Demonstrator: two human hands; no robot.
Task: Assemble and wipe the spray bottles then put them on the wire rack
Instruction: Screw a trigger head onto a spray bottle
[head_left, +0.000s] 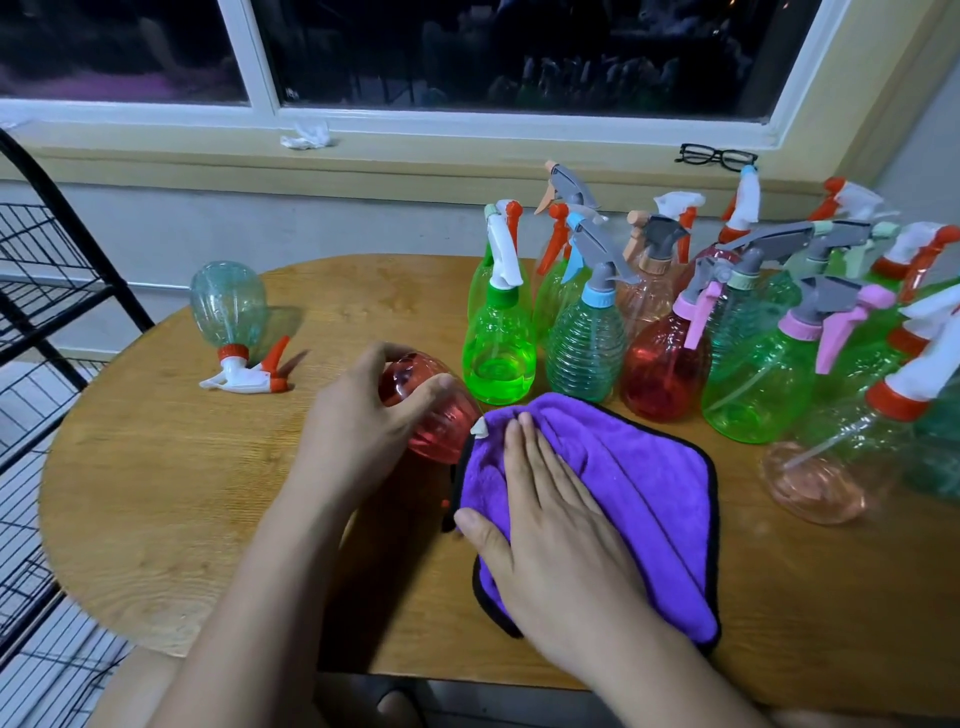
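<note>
Both hands are at the table (182, 493). My left hand (358, 431) has its fingers curled round the red spray bottle (441, 421), which lies on its side. My right hand (561, 535) lies flat, fingers straight, pressing the purple cloth (654, 483) over the bottle's sprayer end. Many more bottles (587, 343) stand just behind, and the wire rack (47, 291) is at my left.

Two bare hands are shown, the left hand (358, 431) and the right hand (558, 551), each joined to a bare forearm that is cut by the lower edge. The fingernails are kept short and plain. Part of a bare leg is seen under the left forearm
</note>
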